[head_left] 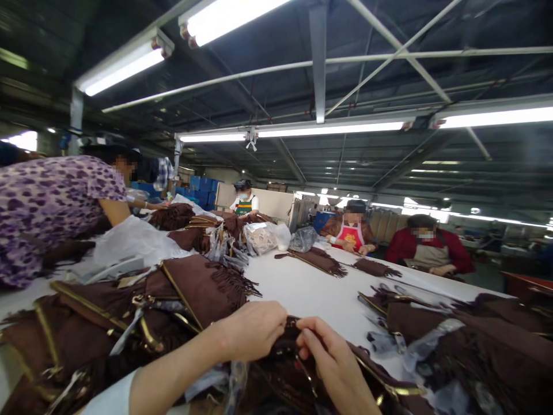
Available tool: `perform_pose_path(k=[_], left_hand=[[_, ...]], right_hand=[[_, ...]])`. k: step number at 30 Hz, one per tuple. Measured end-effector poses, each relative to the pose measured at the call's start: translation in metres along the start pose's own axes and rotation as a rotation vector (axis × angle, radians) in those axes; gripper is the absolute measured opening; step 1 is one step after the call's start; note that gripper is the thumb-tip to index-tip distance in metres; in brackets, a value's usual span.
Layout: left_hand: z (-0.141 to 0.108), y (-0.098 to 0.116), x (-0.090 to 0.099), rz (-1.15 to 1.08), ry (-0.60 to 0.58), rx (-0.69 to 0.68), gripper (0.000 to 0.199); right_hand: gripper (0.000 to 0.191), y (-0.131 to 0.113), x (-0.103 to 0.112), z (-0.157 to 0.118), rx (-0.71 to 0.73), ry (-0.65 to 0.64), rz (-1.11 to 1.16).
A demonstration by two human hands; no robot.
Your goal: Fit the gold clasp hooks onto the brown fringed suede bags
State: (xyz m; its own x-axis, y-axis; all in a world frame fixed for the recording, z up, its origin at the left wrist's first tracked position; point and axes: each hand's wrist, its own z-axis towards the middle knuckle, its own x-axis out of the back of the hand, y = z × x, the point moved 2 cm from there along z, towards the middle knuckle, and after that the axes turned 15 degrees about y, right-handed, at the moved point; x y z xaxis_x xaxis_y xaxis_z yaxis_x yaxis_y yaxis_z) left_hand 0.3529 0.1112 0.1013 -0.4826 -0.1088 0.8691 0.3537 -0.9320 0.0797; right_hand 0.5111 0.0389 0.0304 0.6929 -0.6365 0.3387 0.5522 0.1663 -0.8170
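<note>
At the near edge of a white table (pixel 302 288), two bare hands meet over a dark brown bag (pixel 280 360): the left hand (pixel 254 329), fingers curled closed, grips its upper edge, and the right hand (pixel 324 351), partly open, pinches that edge just beside. Brown fringed bags (pixel 194 288) with gold zippers lie on both sides, and people (pixel 354 230) sit beyond.

Bright overhead tubes, dim roof, blurred edges.
</note>
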Motion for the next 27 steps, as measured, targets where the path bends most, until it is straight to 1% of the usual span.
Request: perform_pose_path(k=[2, 4, 5, 7, 8, 9, 11, 12, 15, 17, 18, 20, 22, 23, 24, 27], left_hand=[[-0.002, 0.015, 0.001, -0.289, 0.06, 0.135, 0.021], [-0.004, 0.025, -0.012, -0.657, 0.067, 0.339, 0.02], [-0.005, 0.028, -0.021, -0.84, 0.055, 0.451, 0.018], [-0.007, 0.031, -0.041, -1.131, 0.056, 0.623, 0.02], [-0.008, 0.03, -0.049, -1.22, 0.071, 0.662, 0.024], [-0.009, 0.03, -0.056, -1.276, 0.083, 0.671, 0.028], [-0.01, 0.031, -0.062, -1.319, 0.079, 0.636, 0.034], [-0.01, 0.032, -0.064, -1.33, 0.055, 0.613, 0.035], [-0.012, 0.035, -0.065, -1.356, -0.042, 0.56, 0.032], [-0.012, 0.033, -0.068, -1.352, -0.037, 0.569, 0.03], [-0.012, 0.031, -0.07, -1.352, -0.013, 0.59, 0.031], [-0.012, 0.024, -0.076, -1.352, 0.055, 0.638, 0.033], [-0.011, 0.018, -0.082, -1.36, 0.08, 0.663, 0.034], [-0.01, 0.015, -0.086, -1.358, 0.079, 0.664, 0.035], [-0.009, 0.013, -0.088, -1.355, 0.078, 0.662, 0.035], [-0.006, 0.01, -0.092, -1.325, 0.072, 0.638, 0.035]], right_hand=[[0.04, -0.005, 0.0, -0.006, -0.196, -0.011, 0.314], [0.053, -0.01, 0.0, -0.011, -0.393, 0.057, 0.635], [0.058, -0.012, 0.0, -0.012, -0.452, 0.121, 0.737], [0.063, -0.013, 0.003, -0.012, -0.497, 0.224, 0.829], [0.063, -0.013, 0.004, -0.011, -0.494, 0.247, 0.83], [0.063, -0.012, 0.005, -0.01, -0.479, 0.251, 0.815], [0.062, -0.013, 0.006, -0.007, -0.445, 0.214, 0.778], [0.062, -0.014, 0.005, -0.006, -0.422, 0.192, 0.767], [0.06, -0.021, 0.001, -0.001, -0.342, 0.139, 0.743], [0.057, -0.022, 0.002, 0.003, -0.315, 0.142, 0.754], [0.056, -0.019, 0.004, 0.005, -0.32, 0.156, 0.777], [0.055, -0.007, 0.013, 0.008, -0.359, 0.248, 0.832], [0.053, 0.011, 0.025, 0.009, -0.391, 0.346, 0.831], [0.052, 0.019, 0.03, 0.009, -0.402, 0.349, 0.796], [0.051, 0.026, 0.033, 0.008, -0.412, 0.315, 0.745], [0.056, 0.034, 0.027, 0.002, -0.455, 0.106, 0.625]])
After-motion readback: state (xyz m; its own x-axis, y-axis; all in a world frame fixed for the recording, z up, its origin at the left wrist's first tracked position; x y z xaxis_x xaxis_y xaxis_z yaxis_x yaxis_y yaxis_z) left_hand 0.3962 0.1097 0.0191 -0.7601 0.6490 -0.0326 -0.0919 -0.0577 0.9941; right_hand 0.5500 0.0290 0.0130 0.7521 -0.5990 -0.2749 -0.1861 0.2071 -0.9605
